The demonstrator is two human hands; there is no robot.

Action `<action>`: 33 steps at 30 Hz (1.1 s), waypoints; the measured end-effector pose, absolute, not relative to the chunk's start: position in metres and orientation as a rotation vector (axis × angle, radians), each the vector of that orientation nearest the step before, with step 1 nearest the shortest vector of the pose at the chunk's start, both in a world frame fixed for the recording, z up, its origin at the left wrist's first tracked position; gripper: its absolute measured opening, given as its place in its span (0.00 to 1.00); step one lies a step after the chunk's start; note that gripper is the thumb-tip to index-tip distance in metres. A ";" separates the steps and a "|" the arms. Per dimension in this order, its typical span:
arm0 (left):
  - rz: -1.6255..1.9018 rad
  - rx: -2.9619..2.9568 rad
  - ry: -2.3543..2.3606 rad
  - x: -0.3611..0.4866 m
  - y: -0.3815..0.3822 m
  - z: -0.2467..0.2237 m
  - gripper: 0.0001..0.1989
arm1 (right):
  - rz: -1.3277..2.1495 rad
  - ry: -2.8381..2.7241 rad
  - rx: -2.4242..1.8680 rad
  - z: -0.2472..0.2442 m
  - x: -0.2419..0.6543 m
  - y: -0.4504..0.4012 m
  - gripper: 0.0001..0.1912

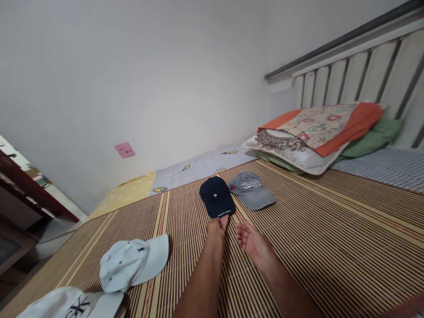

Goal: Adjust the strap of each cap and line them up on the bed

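Note:
A navy baseball cap [217,194] with small white lettering lies on the striped mat, its brim toward me. My left hand [217,224] pinches the front edge of that brim; part of the fingers is hidden. To the right, my right hand [253,242] hovers apart from the cap, palm turned inward, fingers loosely curled with nothing visible in them. Touching or nearly touching the navy cap is a grey cap [252,190] with white script, its brim pointing right and toward me.
At the lower left lie a pale cap [127,263] and another white cap [66,304] with dark letters, cut off by the frame. The striped mat [331,229] covers the bed. Stacked pillows [318,128] rest by the slatted headboard [357,75]. A pink note [125,150] is on the wall.

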State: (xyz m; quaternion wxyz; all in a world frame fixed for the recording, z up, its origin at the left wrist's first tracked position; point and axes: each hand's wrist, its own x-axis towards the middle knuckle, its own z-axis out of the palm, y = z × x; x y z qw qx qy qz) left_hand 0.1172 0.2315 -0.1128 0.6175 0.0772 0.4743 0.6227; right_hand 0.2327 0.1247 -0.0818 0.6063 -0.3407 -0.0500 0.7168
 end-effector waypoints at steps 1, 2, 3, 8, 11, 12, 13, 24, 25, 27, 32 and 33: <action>1.436 0.173 1.102 0.118 0.230 -0.112 0.12 | 1.657 -0.113 -0.790 -0.082 0.233 0.125 0.19; 1.436 0.161 1.121 0.118 0.229 -0.111 0.12 | 1.655 -0.110 -0.793 -0.082 0.233 0.125 0.19; 1.432 0.149 1.142 0.118 0.228 -0.110 0.12 | 1.653 -0.107 -0.794 -0.082 0.233 0.125 0.19; 1.370 0.172 1.243 0.116 0.221 -0.102 0.13 | 1.620 -0.093 -0.785 -0.087 0.238 0.129 0.14; 1.299 0.275 1.285 0.111 0.197 -0.098 0.10 | 1.574 -0.074 -0.778 -0.091 0.246 0.134 0.11; 1.267 0.324 1.295 0.108 0.184 -0.097 0.08 | 1.552 -0.066 -0.777 -0.093 0.251 0.137 0.10; 1.229 0.379 1.303 0.105 0.168 -0.096 0.07 | 1.527 -0.056 -0.776 -0.094 0.256 0.139 0.09; 1.225 0.820 1.272 0.064 0.007 -0.155 0.31 | 1.282 0.011 -0.822 -0.109 0.303 0.170 0.05; 1.287 0.817 1.288 0.064 0.006 -0.161 0.32 | 1.269 0.008 -0.827 -0.109 0.305 0.172 0.05; 1.378 0.826 1.301 0.067 0.008 -0.168 0.35 | 1.254 0.001 -0.836 -0.110 0.307 0.179 0.04; 1.438 0.786 1.318 0.073 0.012 -0.169 0.38 | 1.287 -0.030 -0.865 -0.108 0.311 0.203 0.08; 1.451 0.777 1.315 0.074 0.012 -0.169 0.38 | 1.298 -0.036 -0.872 -0.108 0.311 0.208 0.09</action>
